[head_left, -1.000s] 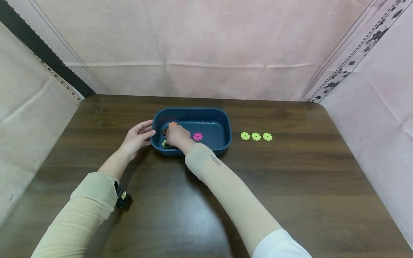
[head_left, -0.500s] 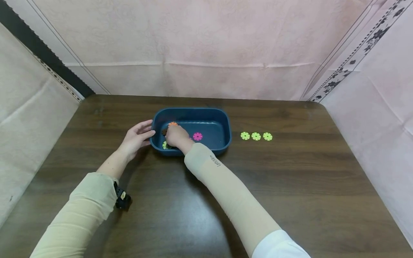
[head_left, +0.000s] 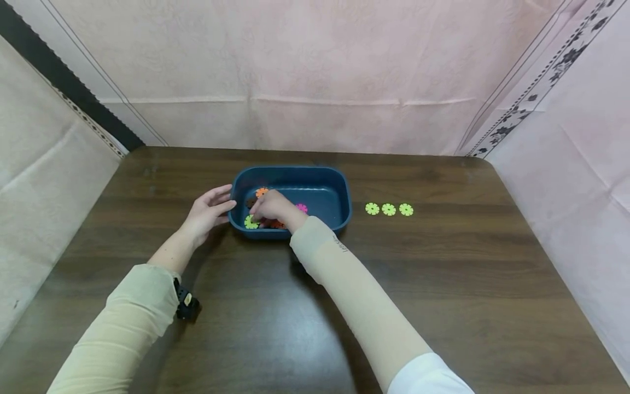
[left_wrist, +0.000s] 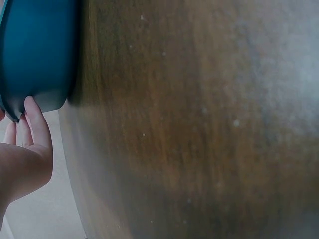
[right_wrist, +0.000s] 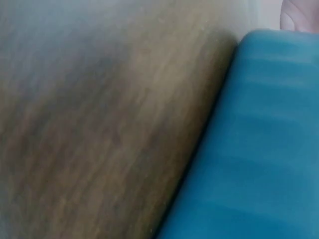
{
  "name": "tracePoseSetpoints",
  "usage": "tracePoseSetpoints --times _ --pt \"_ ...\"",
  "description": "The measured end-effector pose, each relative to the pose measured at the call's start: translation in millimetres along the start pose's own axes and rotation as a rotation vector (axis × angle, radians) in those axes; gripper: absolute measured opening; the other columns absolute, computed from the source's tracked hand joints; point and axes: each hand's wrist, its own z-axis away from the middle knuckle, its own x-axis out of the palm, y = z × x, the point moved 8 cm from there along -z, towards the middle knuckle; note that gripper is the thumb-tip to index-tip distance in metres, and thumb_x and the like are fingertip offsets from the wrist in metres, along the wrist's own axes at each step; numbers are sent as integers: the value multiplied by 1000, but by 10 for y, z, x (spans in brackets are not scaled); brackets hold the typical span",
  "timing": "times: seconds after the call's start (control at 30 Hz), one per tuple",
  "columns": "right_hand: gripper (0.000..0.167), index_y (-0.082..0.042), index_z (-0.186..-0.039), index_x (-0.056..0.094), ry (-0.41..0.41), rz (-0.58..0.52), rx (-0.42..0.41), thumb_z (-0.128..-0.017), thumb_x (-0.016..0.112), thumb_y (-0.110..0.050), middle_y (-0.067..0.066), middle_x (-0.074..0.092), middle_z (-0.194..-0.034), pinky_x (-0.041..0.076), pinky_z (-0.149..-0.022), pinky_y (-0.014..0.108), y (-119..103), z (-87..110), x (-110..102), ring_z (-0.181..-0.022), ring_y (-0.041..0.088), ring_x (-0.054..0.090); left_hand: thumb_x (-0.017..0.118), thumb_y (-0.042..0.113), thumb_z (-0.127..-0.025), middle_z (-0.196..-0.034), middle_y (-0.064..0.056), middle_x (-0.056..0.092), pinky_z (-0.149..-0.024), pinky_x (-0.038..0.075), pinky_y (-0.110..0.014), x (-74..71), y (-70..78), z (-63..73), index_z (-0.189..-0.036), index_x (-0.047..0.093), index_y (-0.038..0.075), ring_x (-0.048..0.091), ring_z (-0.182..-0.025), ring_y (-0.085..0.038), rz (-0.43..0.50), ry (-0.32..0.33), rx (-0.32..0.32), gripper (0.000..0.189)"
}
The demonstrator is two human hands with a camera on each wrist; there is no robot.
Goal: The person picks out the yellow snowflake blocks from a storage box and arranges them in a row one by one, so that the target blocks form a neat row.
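Observation:
A dark blue tray (head_left: 339, 219) with rounded corners holds small flower-shaped pieces. My left hand (head_left: 209, 213) is at its left end, thumb by the rim; in the left wrist view the fingers (left_wrist: 39, 122) touch the outer wall. My right hand (head_left: 276, 208) reaches down into the tray's left half. Its extended index finger meets a yellow-green flower piece (head_left: 250, 222), the thumb apart from it lower down. Around that hand lie an orange flower piece (head_left: 261, 192), a brown one (head_left: 250, 202), a red-orange one (head_left: 277, 224) and a pink one (head_left: 302, 208), partly covered.
To the tray's right, 3 yellow-green flower pieces, including a middle piece (head_left: 389, 209), lie in a row on the brown wooden table (head_left: 443, 284). A pale cloth (head_left: 305, 65) hangs behind the table's far edge. A black wrist camera (head_left: 188, 306) sits on the left forearm.
My right hand has shifted slightly right and its index finger has extended, uncovering more of the yellow-green piece and the red-orange piece. My left hand stays at the tray's end.

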Motion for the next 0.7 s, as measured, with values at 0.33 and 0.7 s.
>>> tracePoseSetpoints --times 0.33,0.7 --pt "22 0 -108 67 5 -322 79 -86 65 -5 11 62 -102 53 -85 34 95 102 -262 -69 16 59 51 28 -96 -150 -14 32 -79 51 -15 0 -24 -5 -149 26 18 43 -125 -21 15 -3 8 58" --pt "26 0 -113 63 3 -398 33 -88 63 -8 13 63 -106 50 -92 37 31 364 -654 -81 19 64 50 27 -97 -150 -14 31 -75 49 -13 -4 -16 3 -149 26 18 40 -129 -25 26 -2 15 58"
